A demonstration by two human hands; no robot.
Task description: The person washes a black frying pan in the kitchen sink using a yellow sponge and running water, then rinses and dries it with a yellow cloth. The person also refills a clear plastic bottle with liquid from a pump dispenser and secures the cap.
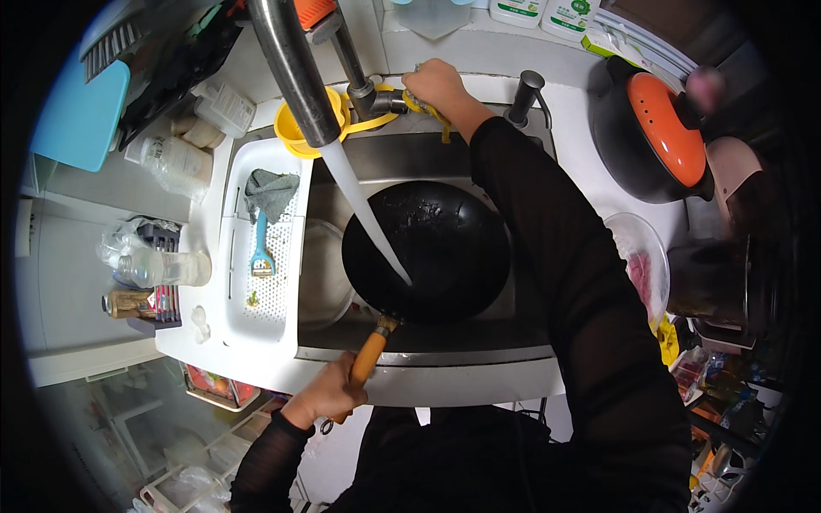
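Note:
A black wok (442, 256) rests over the steel sink (410, 154), tilted toward me. My left hand (330, 391) grips its wooden handle (369, 359) at the front edge. Water (359, 192) streams from the dark metal faucet (301, 77) into the wok. Behind the sink, my right hand (439, 83) is closed around a grey scrubber with yellow edging (426, 110), against the end of the faucet's valve body (385, 101). The lever itself is hidden by the hand. Under the wok's left side, a clear round bowl (321, 276) is partly covered.
Left of the sink, a white drain basket (292, 327) holds a grey cloth (272, 192) and a blue peeler (261, 247). A yellow strainer (292, 131) stands behind. To the right are a soap dispenser (526, 96), a black pot with orange lid (667, 128) and a clear bowl (654, 250).

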